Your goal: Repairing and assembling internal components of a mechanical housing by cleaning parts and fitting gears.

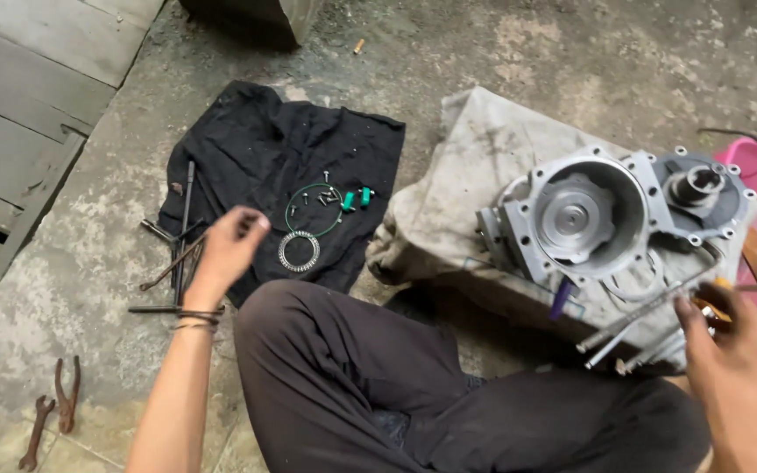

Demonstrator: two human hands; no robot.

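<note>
Floor work, seated cross-legged on bare concrete. Left hand [231, 243] hovering at left edge of black cloth [286, 184], fingers curled loosely, grasping nothing visible. Right hand [740, 372] clenched around bundle of long metal tools [650, 320] near lower right corner of grey cloth [466, 166]; exact tool count unclear. One aluminium engine casing [606, 215] laid flat on grey cloth, open face up, likely for access. On black cloth, presumably kept there against loss: one bearing ring [299, 251], one green O-ring [313, 210], two green caps [357, 199], several small bolts. Two rusty tools [53, 412] apart at lower left of floor.
</note>
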